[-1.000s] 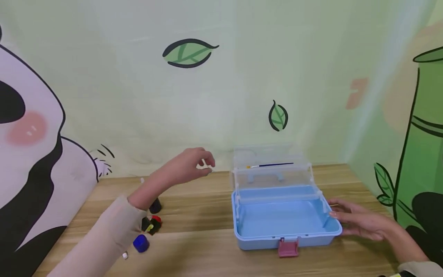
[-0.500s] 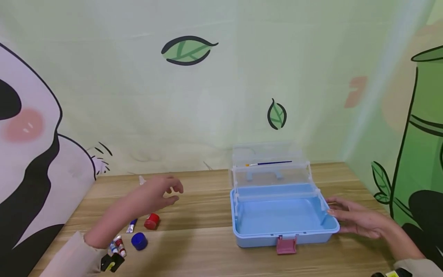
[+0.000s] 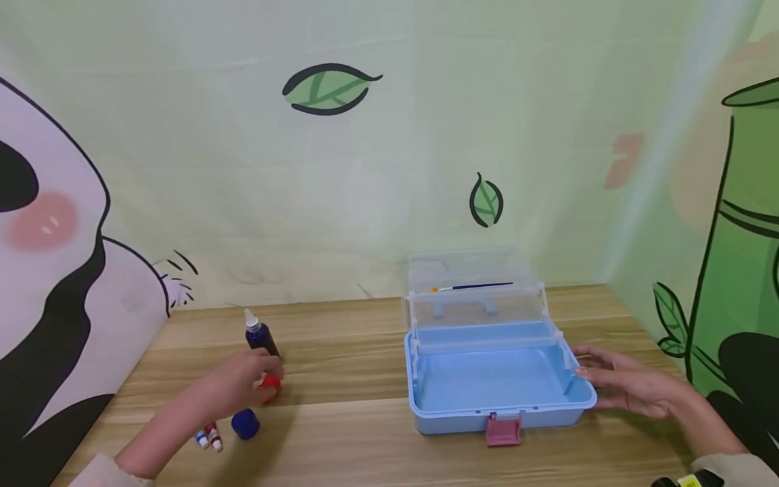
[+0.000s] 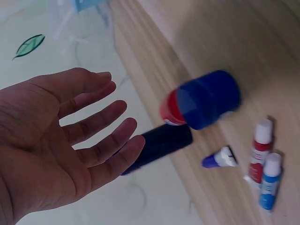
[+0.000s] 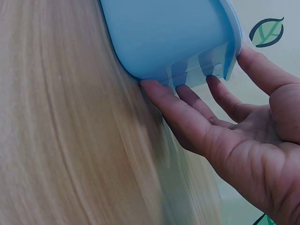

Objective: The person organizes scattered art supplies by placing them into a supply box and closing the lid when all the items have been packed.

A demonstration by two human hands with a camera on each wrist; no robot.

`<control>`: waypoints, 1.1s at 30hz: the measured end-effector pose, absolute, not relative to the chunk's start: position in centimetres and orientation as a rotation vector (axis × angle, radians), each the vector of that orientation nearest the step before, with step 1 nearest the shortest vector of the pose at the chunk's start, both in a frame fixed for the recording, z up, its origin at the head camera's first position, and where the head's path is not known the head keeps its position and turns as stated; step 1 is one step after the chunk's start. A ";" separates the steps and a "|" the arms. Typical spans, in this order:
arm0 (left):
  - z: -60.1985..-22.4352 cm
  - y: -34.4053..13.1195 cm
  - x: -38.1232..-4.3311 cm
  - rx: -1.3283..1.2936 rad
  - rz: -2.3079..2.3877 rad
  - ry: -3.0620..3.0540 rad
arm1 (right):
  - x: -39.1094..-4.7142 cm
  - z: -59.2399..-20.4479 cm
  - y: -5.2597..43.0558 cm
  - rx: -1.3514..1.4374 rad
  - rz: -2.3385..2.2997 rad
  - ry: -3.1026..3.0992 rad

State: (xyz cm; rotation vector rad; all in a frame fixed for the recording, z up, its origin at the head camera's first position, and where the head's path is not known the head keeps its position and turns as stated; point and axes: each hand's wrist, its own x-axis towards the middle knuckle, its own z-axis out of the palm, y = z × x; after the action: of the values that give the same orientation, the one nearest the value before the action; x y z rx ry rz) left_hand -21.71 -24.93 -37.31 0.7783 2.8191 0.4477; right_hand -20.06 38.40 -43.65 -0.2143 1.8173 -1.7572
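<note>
My left hand (image 3: 246, 379) is at a small red paint jar (image 3: 270, 383), its fingers over the jar in the head view. In the left wrist view the fingers are spread and loosely bent, apart from the jar; no firm grip shows. A blue paint jar (image 3: 245, 424) stands just in front. Behind the hand is a dark bottle with a white nozzle (image 3: 258, 333). On the right, my right hand (image 3: 635, 382) holds the side of a light blue storage box (image 3: 504, 425), thumb at the rim and fingers against the outer wall.
The box has a raised clear lid, a clear tray and a pink latch (image 3: 504, 430). A paintbrush (image 3: 475, 287) lies in its clear upper part. Red (image 4: 258, 154) and blue (image 4: 269, 183) paint tubes and a purple-ended tube (image 4: 220, 158) lie at left. A printed backdrop (image 3: 389, 169) stands behind the table.
My left hand has moved left and down from near the box to the red jar. The dark bottle is now uncovered in the head view. My right hand stays on the box.
</note>
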 end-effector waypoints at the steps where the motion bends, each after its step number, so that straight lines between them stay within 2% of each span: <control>1: -37.5 -25.2 -21.7 0.778 0.450 2.819 | -20.1 -43.6 38.4 -0.218 -1.758 1.815; 7: -38.8 -26.1 -21.4 0.838 0.442 2.811 | -20.2 -43.7 38.5 -0.215 -1.757 1.807; 20: -39.6 -25.9 -21.5 0.681 0.475 2.714 | -20.2 -43.8 38.5 -0.201 -1.757 1.817; 30: -40.6 -27.2 -21.2 1.012 0.318 2.804 | -20.1 -43.8 38.4 -0.193 -1.756 1.820; 33: -40.9 -27.6 -21.2 0.992 0.335 2.787 | -20.1 -43.8 38.4 -0.190 -1.762 1.818</control>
State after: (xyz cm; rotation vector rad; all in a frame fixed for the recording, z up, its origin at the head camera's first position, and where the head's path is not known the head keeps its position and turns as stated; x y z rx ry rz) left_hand -21.25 -27.56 -40.89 0.9916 2.7871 0.3354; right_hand -20.07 38.40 -43.83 -0.1897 1.8178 -1.7615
